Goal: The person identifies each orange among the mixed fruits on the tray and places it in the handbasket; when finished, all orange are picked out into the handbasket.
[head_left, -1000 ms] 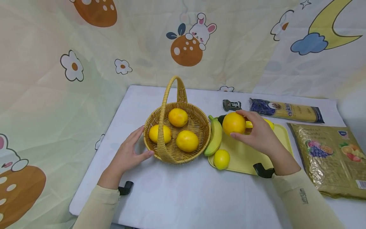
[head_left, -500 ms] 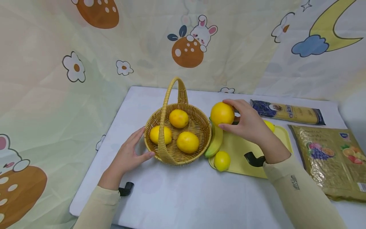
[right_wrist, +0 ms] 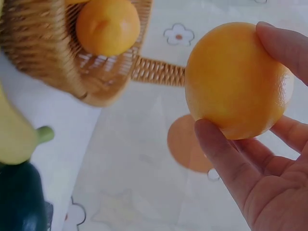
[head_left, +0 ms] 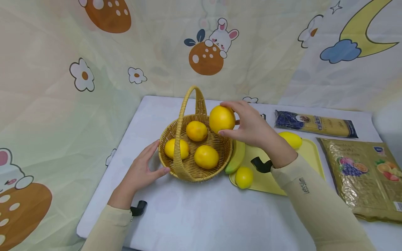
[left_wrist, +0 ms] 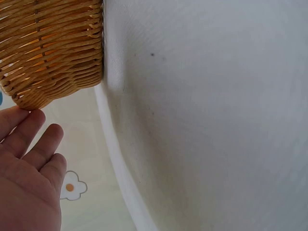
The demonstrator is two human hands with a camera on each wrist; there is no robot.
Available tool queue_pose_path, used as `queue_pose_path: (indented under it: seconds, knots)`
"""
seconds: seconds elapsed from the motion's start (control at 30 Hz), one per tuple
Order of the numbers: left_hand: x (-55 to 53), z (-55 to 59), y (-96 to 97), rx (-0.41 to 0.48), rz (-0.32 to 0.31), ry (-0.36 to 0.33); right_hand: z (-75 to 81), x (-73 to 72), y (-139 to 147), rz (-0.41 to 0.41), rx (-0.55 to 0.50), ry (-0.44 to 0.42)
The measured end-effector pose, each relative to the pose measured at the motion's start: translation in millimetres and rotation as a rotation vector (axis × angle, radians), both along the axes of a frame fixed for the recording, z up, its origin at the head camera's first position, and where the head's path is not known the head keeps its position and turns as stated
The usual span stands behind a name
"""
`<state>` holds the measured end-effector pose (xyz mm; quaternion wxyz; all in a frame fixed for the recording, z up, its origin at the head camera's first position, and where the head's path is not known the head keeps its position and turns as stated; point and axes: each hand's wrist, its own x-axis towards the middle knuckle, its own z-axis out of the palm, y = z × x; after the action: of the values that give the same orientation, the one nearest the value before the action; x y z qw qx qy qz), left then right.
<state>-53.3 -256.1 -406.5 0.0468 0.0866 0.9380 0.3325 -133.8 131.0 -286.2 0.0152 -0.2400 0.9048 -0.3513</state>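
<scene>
My right hand [head_left: 251, 127] pinches an orange [head_left: 222, 119] between thumb and fingers, raised over the right side of a wicker basket [head_left: 226, 159]. In the right wrist view the thumb and fingertips press around the orange [right_wrist: 236, 79]. Three yellow-orange fruits lie in the basket, among them one at the back [head_left: 196, 131] and one at the front [head_left: 206, 157]. My left hand [head_left: 139, 170] rests at the basket's left side with thumb and fingers spread. In the left wrist view its fairly straight fingertips [left_wrist: 36, 115] are right at the basket's rim.
A yellow tray [head_left: 270, 181] stands right of the basket, with a banana [head_left: 237, 157], a small yellow fruit [head_left: 244, 177] and a lemon [head_left: 290, 140] on it. Farther right lie a pasta packet [head_left: 315, 123] and a gold candy bag [head_left: 364, 174]. A tall handle [head_left: 180, 132] arches over the basket.
My right hand has carried the orange leftward and up from above the tray to over the basket's right side. The left hand has stayed at the basket.
</scene>
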Motion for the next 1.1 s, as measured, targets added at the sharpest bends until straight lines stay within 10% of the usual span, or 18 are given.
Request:
queue_pose_path:
  seconds: [1.1]
  knots:
    - [0.2, 0.1, -1.8, 0.017, -0.021, 0.027, -15.7, -14.6, -90.0, 0.197, 0.266, -0.088]
